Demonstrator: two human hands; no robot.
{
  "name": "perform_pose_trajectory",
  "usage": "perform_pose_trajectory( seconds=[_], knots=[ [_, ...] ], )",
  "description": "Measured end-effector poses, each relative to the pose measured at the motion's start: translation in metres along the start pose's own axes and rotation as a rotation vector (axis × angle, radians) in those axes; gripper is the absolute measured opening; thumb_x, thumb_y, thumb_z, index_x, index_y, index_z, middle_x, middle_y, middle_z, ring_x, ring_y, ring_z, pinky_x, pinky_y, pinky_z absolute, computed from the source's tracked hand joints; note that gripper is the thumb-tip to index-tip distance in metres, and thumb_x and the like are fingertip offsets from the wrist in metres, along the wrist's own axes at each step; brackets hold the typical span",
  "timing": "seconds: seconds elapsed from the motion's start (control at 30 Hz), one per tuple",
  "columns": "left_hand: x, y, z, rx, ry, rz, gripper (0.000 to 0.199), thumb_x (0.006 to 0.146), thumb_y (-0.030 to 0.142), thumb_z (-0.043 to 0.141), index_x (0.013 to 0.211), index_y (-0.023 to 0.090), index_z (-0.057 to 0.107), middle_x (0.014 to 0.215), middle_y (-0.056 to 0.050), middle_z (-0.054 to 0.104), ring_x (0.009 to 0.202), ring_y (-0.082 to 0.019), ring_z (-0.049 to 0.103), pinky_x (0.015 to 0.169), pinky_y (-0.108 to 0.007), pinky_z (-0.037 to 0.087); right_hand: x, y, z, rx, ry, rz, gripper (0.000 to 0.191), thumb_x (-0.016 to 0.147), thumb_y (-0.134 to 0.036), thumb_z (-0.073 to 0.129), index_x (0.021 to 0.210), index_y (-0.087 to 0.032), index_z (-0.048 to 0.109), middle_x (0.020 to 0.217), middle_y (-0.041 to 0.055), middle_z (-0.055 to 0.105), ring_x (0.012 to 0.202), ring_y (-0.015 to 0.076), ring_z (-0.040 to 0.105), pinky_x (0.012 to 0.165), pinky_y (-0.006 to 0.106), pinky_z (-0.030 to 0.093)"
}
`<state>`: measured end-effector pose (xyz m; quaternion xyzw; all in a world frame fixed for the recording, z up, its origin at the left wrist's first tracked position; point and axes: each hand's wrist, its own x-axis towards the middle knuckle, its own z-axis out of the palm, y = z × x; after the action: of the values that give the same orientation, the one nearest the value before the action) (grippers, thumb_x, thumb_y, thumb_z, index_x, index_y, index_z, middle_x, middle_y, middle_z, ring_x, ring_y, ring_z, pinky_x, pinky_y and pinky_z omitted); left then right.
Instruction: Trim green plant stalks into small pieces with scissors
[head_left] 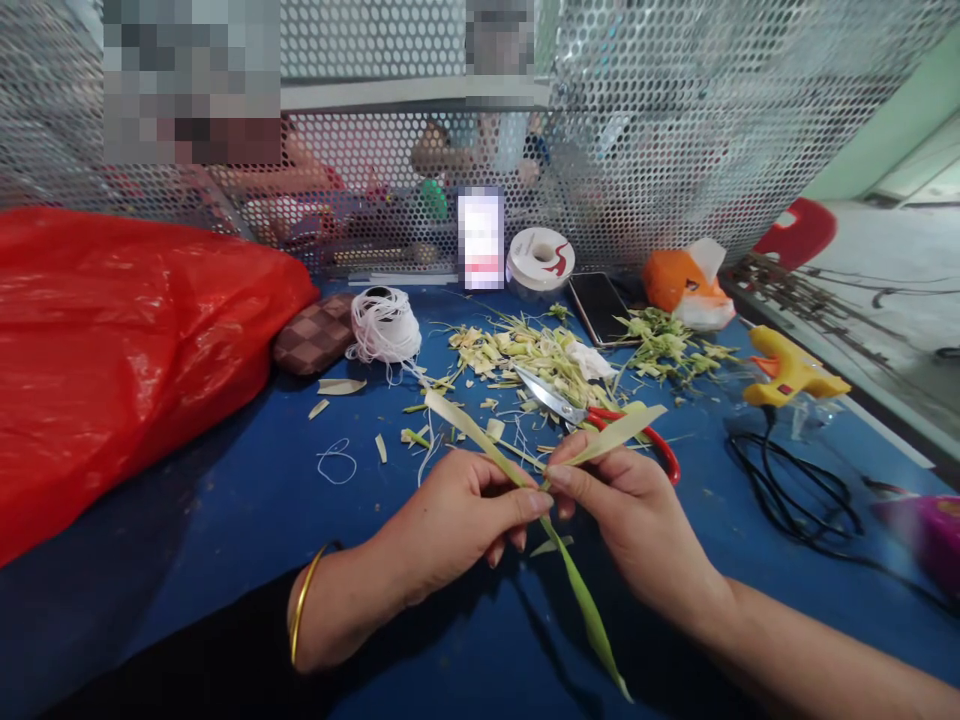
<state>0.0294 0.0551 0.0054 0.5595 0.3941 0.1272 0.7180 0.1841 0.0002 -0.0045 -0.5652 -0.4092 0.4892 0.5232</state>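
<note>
My left hand [472,508] pinches a long green leaf [589,605] between thumb and fingers. Its twisted, pointed end hangs toward me, while a pale flat end sticks out up and left past my fingers. Close against it, my right hand [622,505] pinches a pale leaf strip [619,435] that points up and right. Both pinches nearly meet where the strips cross. Just beyond my right hand lie scissors [551,396] with red handles, partly covered by the hand and the strip. A small leaf scrap [551,546] lies on the table below my fingers.
Leaf trimmings [517,350] are heaped mid-table. Behind are white string [385,325], a checkered pouch [313,335], a ribbon spool [540,260] and a phone [600,308]. A yellow glue gun [795,367] with black cord lies right. Red plastic [135,360] covers the left; perforated metal [360,150] stands behind.
</note>
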Motion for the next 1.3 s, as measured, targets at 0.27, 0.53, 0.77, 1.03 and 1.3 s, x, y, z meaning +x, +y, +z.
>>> perform_pose_trajectory(
  seconds=[0.27, 0.53, 0.77, 1.03, 1.3],
  knots=[
    [-0.001, -0.002, 0.004, -0.129, 0.189, -0.072, 0.025, 0.075, 0.037, 0.069, 0.066, 0.014, 0.065, 0.056, 0.002, 0.057, 0.042, -0.005, 0.044, 0.041, -0.017, 0.03, 0.001, 0.002, 0.001, -0.151, 0.027, -0.156, 0.022, 0.078, -0.035, 0.066, 0.065, -0.018, 0.063, 0.061, 0.0002, 0.059, 0.057, 0.0138, 0.054, 0.054, 0.027, 0.045],
    [-0.001, 0.006, 0.002, -0.03, 0.227, -0.088, 0.02, 0.077, 0.032, 0.064, 0.069, 0.014, 0.063, 0.05, 0.005, 0.054, 0.037, -0.004, 0.039, 0.039, -0.019, 0.026, 0.018, 0.007, -0.02, -0.189, 0.45, -0.332, 0.022, 0.081, -0.033, 0.067, 0.1, -0.022, 0.064, 0.094, 0.0044, 0.064, 0.085, 0.0199, 0.06, 0.076, 0.034, 0.049],
    [-0.004, -0.003, 0.005, 0.189, 0.024, -0.014, 0.032, 0.079, 0.035, 0.057, 0.053, 0.017, 0.054, 0.046, 0.006, 0.045, 0.041, -0.006, 0.035, 0.044, -0.023, 0.025, 0.006, 0.003, -0.01, -0.443, -0.265, -0.367, 0.015, 0.089, -0.027, 0.058, 0.087, -0.022, 0.072, 0.088, 0.0053, 0.066, 0.086, 0.0201, 0.061, 0.079, 0.033, 0.048],
    [-0.002, -0.006, 0.006, 0.112, -0.01, 0.009, 0.03, 0.075, 0.033, 0.062, 0.052, 0.017, 0.054, 0.049, 0.007, 0.043, 0.049, -0.007, 0.033, 0.051, -0.024, 0.025, 0.006, 0.004, -0.004, 0.119, -0.32, 0.042, 0.007, 0.075, -0.022, 0.072, 0.073, -0.018, 0.068, 0.079, -0.0015, 0.059, 0.074, 0.0113, 0.054, 0.068, 0.022, 0.045],
    [-0.008, -0.001, 0.003, 0.033, -0.148, -0.018, 0.024, 0.076, 0.034, 0.066, 0.062, 0.014, 0.067, 0.049, 0.006, 0.045, 0.048, -0.007, 0.033, 0.05, -0.024, 0.023, 0.01, 0.007, -0.012, 0.353, -0.578, 0.202, 0.014, 0.073, -0.021, 0.077, 0.077, -0.016, 0.064, 0.081, -0.0021, 0.052, 0.063, 0.0102, 0.056, 0.056, 0.024, 0.049]
  ],
)
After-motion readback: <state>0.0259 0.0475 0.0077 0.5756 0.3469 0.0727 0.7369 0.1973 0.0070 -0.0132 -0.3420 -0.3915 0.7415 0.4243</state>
